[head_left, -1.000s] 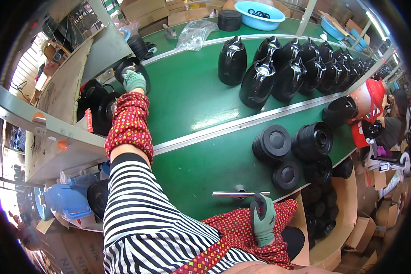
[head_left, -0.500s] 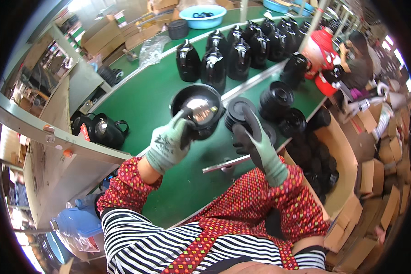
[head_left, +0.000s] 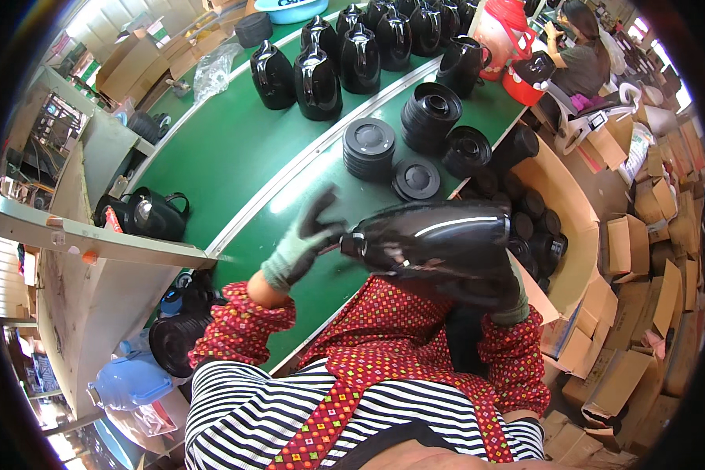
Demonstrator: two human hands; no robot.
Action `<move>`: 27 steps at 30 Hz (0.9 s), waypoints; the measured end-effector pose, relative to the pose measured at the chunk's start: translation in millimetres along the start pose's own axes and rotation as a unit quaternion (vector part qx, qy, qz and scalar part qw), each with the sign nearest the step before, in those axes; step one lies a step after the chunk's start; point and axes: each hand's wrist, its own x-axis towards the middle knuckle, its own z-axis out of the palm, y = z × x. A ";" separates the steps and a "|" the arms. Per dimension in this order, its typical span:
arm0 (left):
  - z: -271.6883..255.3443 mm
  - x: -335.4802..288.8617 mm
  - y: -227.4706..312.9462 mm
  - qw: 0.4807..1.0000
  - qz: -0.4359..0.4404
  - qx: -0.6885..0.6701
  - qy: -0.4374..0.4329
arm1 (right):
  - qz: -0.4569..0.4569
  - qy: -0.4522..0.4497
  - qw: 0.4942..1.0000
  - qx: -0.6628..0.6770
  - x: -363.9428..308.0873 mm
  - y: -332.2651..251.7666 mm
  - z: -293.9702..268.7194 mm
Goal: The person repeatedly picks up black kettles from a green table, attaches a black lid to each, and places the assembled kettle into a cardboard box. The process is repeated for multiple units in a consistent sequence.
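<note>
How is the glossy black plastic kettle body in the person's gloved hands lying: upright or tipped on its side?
Tipped on its side. The glossy black plastic kettle body lies lengthwise above the green belt, its round end toward the left hand.

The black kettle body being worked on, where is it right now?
In the head view it lies on its side at centre, above the green belt, held between the left hand and right hand.

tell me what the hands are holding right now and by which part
A glossy black kettle body, lying on its side. The right hand grips it from underneath at its right end; the left hand touches its left end, fingers spread.
</note>
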 end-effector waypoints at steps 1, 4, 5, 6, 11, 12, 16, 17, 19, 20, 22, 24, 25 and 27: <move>6.2 2.0 -13.1 0.995 -0.032 -0.041 -0.087 | 0.002 0.016 0.999 -0.039 -3.5 6.3 -4.4; 40.2 -3.2 -14.7 0.964 -0.044 -0.102 -0.241 | 0.058 -0.027 0.998 -0.030 -1.6 12.2 -6.9; 36.6 -4.0 -35.5 0.957 -0.039 -0.162 -0.238 | 0.086 -0.057 0.995 -0.010 1.2 11.1 -4.5; 32.0 -3.3 -56.0 0.948 -0.035 -0.213 -0.233 | 0.088 -0.084 0.992 -0.042 10.2 -1.1 13.9; 30.1 -8.9 -73.2 0.942 -0.070 -0.280 -0.172 | 0.106 -0.166 0.964 -0.180 67.8 -14.5 60.5; 27.7 -11.0 -70.4 0.944 -0.075 -0.281 -0.153 | 0.073 -0.153 0.973 -0.159 88.4 -5.1 51.4; 5.7 -26.1 -61.6 0.959 -0.067 -0.267 -0.065 | -0.076 0.051 0.688 -0.720 185.2 16.6 12.6; 0.6 -27.0 -60.2 0.960 -0.066 -0.266 -0.053 | -0.042 0.106 0.571 -0.813 205.6 31.4 -3.1; -7.6 -34.7 -57.3 0.963 -0.062 -0.261 -0.028 | -0.010 0.085 0.526 -0.846 232.9 46.6 -24.0; -9.4 -37.5 -56.5 0.964 -0.061 -0.260 -0.019 | 0.002 0.074 0.521 -0.850 240.5 51.1 -28.9; -11.1 -38.6 -54.1 0.965 -0.064 -0.255 -0.019 | -0.006 0.063 0.511 -0.857 244.7 56.6 -42.4; -7.6 -36.6 -51.6 0.964 -0.070 -0.253 -0.032 | -0.073 0.097 0.543 -0.831 231.7 51.6 -45.7; -4.2 -34.3 -50.5 0.964 -0.075 -0.253 -0.043 | -0.105 0.127 0.565 -0.808 220.8 45.8 -45.5; 3.9 -33.8 -50.8 0.962 -0.078 -0.256 -0.056 | -0.175 0.127 0.669 -0.711 182.2 19.9 -15.3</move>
